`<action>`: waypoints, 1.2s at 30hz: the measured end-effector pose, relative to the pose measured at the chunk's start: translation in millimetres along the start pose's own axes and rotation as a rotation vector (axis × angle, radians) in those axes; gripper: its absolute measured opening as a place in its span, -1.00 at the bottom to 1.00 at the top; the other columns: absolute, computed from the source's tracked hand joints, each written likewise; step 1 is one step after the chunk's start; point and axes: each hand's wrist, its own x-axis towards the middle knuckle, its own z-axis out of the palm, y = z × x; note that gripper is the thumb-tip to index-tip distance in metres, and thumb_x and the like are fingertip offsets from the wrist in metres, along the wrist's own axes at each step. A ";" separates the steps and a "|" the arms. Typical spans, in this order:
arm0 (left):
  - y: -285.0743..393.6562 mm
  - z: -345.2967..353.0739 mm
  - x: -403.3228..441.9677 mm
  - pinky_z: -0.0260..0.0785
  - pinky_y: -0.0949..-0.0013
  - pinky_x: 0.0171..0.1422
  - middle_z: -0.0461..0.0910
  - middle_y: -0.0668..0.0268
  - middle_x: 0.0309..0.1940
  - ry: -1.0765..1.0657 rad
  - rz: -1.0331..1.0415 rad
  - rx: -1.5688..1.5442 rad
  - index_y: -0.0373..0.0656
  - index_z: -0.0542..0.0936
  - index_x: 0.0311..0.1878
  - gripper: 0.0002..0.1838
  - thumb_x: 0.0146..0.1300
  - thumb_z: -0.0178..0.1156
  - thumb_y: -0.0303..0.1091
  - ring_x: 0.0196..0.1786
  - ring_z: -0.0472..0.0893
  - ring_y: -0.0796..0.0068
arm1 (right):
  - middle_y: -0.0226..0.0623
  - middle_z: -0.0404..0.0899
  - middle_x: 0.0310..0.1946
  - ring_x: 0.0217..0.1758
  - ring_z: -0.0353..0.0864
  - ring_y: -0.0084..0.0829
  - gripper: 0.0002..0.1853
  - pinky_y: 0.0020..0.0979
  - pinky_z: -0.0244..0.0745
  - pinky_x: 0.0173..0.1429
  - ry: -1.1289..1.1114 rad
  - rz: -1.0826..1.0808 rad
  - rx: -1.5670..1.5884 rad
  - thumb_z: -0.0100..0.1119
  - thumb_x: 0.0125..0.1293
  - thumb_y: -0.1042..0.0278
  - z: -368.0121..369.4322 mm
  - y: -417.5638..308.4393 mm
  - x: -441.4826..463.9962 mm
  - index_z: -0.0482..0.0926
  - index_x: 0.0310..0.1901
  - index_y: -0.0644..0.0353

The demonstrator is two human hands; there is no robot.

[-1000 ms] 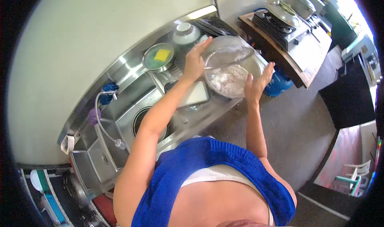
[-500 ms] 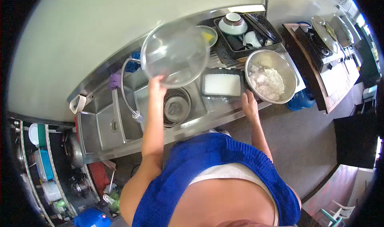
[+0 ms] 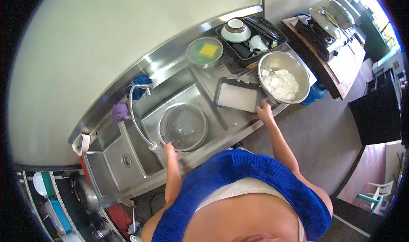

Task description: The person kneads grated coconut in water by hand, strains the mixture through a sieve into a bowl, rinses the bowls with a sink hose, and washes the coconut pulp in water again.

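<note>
In the head view, my left hand (image 3: 169, 149) grips the near-left rim of a round see-through bowl (image 3: 184, 127). The bowl is down in the sink basin, over the spot where the dark pot stood; I cannot tell whether it is mesh or plastic. My right hand (image 3: 264, 112) is closed at the right end of a black rectangular tray (image 3: 218, 94). White material (image 3: 237, 98) fills the tray's bottom. Just beyond that hand, a large steel bowl (image 3: 305, 82) holds white, lumpy, powdery stuff (image 3: 281, 84).
A flexible faucet hose (image 3: 135, 114) arches over the sink divider. Behind the tray stand a bowl with a yellow sponge (image 3: 208, 50) and a black dish rack (image 3: 249, 56) with crockery. A gas stove (image 3: 317, 39) is at the right, shelves (image 3: 55, 199) at the lower left.
My left hand has lowered the see-through bowl into the sink, uncovering the sponge bowl. My right hand has gone from lying beside the tray to closing on its end. The view has turned slightly.
</note>
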 end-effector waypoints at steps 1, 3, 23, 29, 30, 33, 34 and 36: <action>-2.9 -1.4 2.0 0.39 0.10 0.13 0.41 0.10 0.08 -0.036 0.081 0.014 -0.18 0.30 0.21 -0.39 -0.03 -0.03 -0.67 0.04 0.48 0.14 | 0.22 0.55 -0.40 -0.29 0.59 0.01 -0.61 -0.14 0.44 -0.15 0.008 0.002 -0.002 0.09 0.00 0.29 -0.2 -0.3 -8.1 0.48 -0.21 0.46; -5.9 -2.9 3.2 0.37 0.17 0.15 0.40 0.08 0.11 -0.005 0.170 0.161 -0.15 0.24 0.25 -0.36 0.00 -0.05 -0.68 0.07 0.47 0.17 | 0.18 0.57 -0.39 -0.28 0.61 -0.03 -0.60 -0.17 0.47 -0.16 -0.003 -0.001 0.030 0.09 -0.01 0.33 -6.4 -14.5 -26.3 0.49 -0.17 0.47; 11.7 152.1 -88.0 0.23 0.16 0.23 0.45 0.03 0.11 -0.757 0.855 0.941 -0.16 0.45 0.15 -0.56 0.25 0.13 -0.17 0.20 0.41 0.08 | -0.10 0.48 -0.43 -0.37 0.54 -0.33 -0.71 -0.26 0.47 -0.28 0.104 0.165 0.114 0.15 0.02 0.46 -22.1 -15.2 -74.6 0.35 -0.22 0.38; -2.0 247.1 -109.1 0.44 0.31 -0.29 0.57 0.18 -0.54 -0.919 0.853 0.886 -0.30 0.47 -0.31 -0.73 0.22 0.20 -0.24 -0.45 0.58 0.43 | 0.00 0.51 -0.39 -0.22 0.55 -0.19 -0.68 -0.19 0.41 -0.11 0.098 0.151 0.082 0.15 -0.02 0.38 -27.1 -21.0 -84.8 0.36 -0.24 0.34; -7.9 251.3 -98.6 0.42 0.23 -0.23 0.57 0.06 -0.46 -0.966 0.783 0.897 -0.30 0.48 -0.29 -0.71 0.12 0.24 -0.24 -0.35 0.58 0.18 | 0.01 0.51 -0.38 -0.22 0.55 -0.17 -0.68 -0.18 0.41 -0.11 0.143 0.076 -0.002 0.15 -0.02 0.39 -27.2 -16.0 -85.1 0.36 -0.24 0.34; 20.0 249.1 -130.3 0.39 0.11 -0.21 0.56 -0.06 -0.44 -1.002 0.825 0.987 -0.31 0.47 -0.33 -0.75 -0.02 0.22 -0.34 -0.30 0.58 -0.07 | 0.08 0.53 -0.29 -0.13 0.55 -0.03 -0.64 -0.17 0.41 -0.04 0.157 0.038 -0.102 0.18 -0.01 0.39 -35.2 -14.4 -94.7 0.36 -0.19 0.36; 20.3 248.7 -135.9 0.38 0.14 -0.26 0.53 -0.03 -0.50 -0.987 0.836 1.002 -0.31 0.46 -0.36 -0.76 -0.03 0.21 -0.34 -0.36 0.57 0.00 | 0.12 0.53 -0.22 -0.06 0.54 -0.01 -0.63 -0.18 0.40 0.02 0.170 0.014 -0.103 0.18 0.00 0.39 -40.2 -13.4 -97.1 0.36 -0.16 0.37; 27.1 246.4 -152.5 0.36 0.22 -0.35 0.47 0.07 -0.61 -0.975 0.837 1.032 -0.30 0.43 -0.40 -0.77 -0.03 0.21 -0.35 -0.49 0.53 0.19 | 0.16 0.52 -0.16 0.02 0.52 0.02 -0.61 -0.18 0.39 0.08 0.192 -0.012 -0.094 0.18 0.01 0.39 -54.5 -16.3 -106.9 0.37 -0.13 0.38</action>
